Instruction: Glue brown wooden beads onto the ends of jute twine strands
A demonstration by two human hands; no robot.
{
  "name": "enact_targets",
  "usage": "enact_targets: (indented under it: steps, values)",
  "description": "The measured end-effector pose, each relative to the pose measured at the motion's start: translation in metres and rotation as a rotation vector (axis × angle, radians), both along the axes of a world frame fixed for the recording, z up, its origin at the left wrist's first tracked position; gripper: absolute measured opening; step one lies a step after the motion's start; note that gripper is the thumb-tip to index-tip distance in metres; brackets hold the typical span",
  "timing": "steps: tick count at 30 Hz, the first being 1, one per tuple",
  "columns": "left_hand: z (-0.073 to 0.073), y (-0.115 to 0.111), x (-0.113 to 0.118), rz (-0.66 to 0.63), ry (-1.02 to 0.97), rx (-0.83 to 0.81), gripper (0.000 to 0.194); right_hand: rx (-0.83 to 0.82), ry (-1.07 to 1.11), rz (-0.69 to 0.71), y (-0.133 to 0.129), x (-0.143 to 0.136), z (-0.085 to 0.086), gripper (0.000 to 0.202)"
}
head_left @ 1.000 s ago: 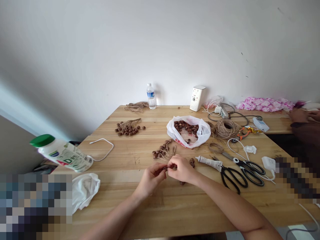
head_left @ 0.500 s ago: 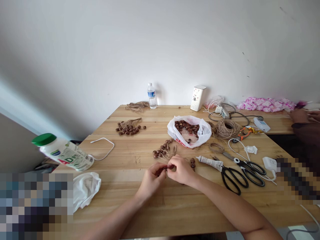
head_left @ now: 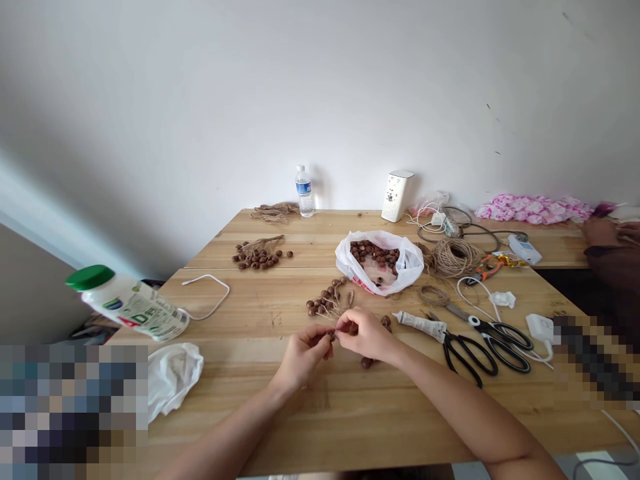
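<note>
Above the near middle of the table, my left hand (head_left: 306,355) is closed in a pinch on a small dark brown nut (head_left: 331,336). My right hand (head_left: 366,335) meets it at the fingertips, also pinched; what sits between its fingers is too small to make out. Just beyond my hands lies a bunch of brown nuts (head_left: 325,299) tied on twine strands. More loose nuts (head_left: 385,323) lie beside my right hand, and another nut (head_left: 367,363) shows beneath its wrist. An open white plastic bag (head_left: 411,275) behind them contains many brown nuts.
Right of my hands lie a glue tube (head_left: 421,325), two pairs of scissors (head_left: 505,343), a twine coil (head_left: 456,257) and cables. A second nut bunch (head_left: 260,257) and a tilted green-capped bottle (head_left: 133,303) are left. A water bottle (head_left: 303,192) stands behind. Another person's arm (head_left: 607,250) is far right.
My right fingers have drawn slightly away from my left ones, and the dark nut now shows between them. The nut under my right wrist has come more into sight.
</note>
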State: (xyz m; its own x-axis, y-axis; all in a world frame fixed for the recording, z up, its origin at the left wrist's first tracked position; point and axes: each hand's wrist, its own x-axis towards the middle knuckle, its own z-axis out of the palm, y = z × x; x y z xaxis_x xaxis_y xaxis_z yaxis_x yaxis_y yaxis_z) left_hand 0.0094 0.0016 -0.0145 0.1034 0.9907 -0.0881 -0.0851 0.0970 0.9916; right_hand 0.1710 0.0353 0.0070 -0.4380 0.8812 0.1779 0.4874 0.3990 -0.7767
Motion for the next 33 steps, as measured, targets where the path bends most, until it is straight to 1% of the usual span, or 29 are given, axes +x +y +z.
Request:
enact_targets:
  steps: [5,12,26,33]
  values:
    - [-0.0008,0.0013,0.0008,-0.007,-0.024,-0.004,0.02,-0.12,0.034,0.037,0.0023,0.0027,-0.0001,0.01]
    - [-0.0007,0.0007,0.0004,-0.022,-0.045,-0.011,0.02,-0.188,0.067,0.049,0.0039,0.004,-0.0044,0.011]
    - [0.002,0.0004,0.0015,-0.026,-0.069,-0.036,0.016,-0.206,0.05,0.04,0.0022,0.0036,-0.0037,0.014]
    - [-0.0006,0.0009,0.0012,-0.025,-0.081,-0.037,0.016,-0.185,0.036,0.042,0.0013,0.0034,0.0002,0.013]
